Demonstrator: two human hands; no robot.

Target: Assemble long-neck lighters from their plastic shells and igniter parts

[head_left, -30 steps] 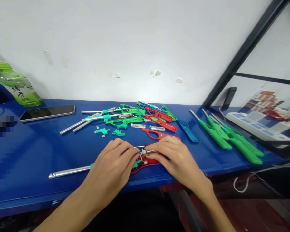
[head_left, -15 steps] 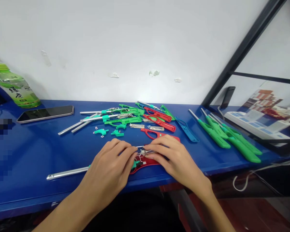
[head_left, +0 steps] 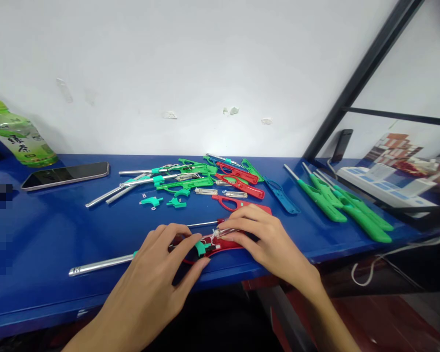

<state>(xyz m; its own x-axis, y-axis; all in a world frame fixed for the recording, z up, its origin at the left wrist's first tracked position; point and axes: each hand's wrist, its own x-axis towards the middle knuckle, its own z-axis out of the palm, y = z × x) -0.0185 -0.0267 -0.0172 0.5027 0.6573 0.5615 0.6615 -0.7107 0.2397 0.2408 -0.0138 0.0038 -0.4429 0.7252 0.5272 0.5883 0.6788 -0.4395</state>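
Spreading wider, my left hand (head_left: 168, 259) half-opens around the green trigger (head_left: 203, 248), seemingly gripping nothing; near the desk's (head_left: 40, 293) front edge, my right hand (head_left: 264, 232) pinches a clear tube (head_left: 225, 232), likely steadying it.

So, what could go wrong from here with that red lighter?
The thin white wire might snag beside the clear fuel reservoir in the right hand. The teal trigger could shift, as the left hand is partly open beside it. Something might roll off, since the red lighter shell lies near the front edge of the blue table.
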